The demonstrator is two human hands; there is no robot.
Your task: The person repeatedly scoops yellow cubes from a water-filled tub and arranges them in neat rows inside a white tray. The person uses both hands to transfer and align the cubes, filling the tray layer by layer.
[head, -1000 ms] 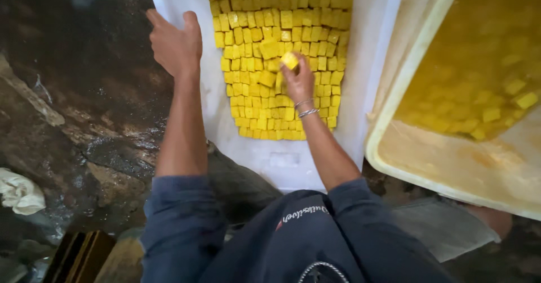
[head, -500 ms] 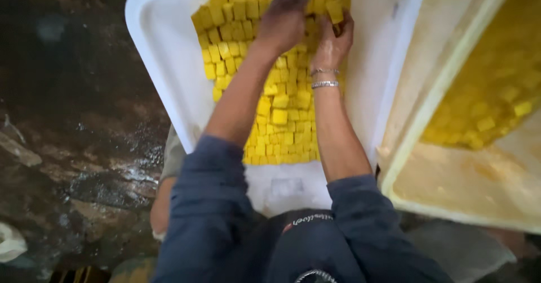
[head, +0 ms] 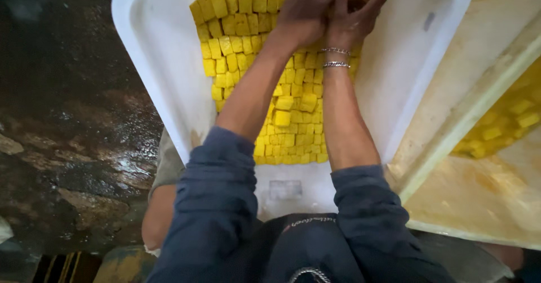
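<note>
Hands meet at the far end of the white tray (head: pixel 163 91), and we see both pressed down on the packed yellow cubes (head: pixel 282 114). Our left hand (head: pixel 304 15) lies palm down, its fingers held together and curled over the top rows. Our right hand (head: pixel 352 18) sits just beside it, touching it, fingers bent and closed onto the cubes beneath; whether they pinch a single cube we cannot tell, since the fingertips are hidden. Two silver bracelets (head: pixel 336 58) ring the right wrist, just behind those fingers.

Cubes fill the tray in tight rows, running from under our fingers back toward our body, with more lying to the left of the left fingers. Bare white tray floor shows on both sides of the block. Near our chest, well behind the fingers, a small pale rectangular label (head: pixel 285 189) sits flat on the tray floor; its print is too faint to make out.

To the right of our right fingers stands a cream-coloured tub (head: pixel 473 114), its rim touching the tray's edge, with more yellow cubes (head: pixel 507 128) lying loose inside. Left of the tray, wet dark ground (head: pixel 67 148) glistens.
</note>
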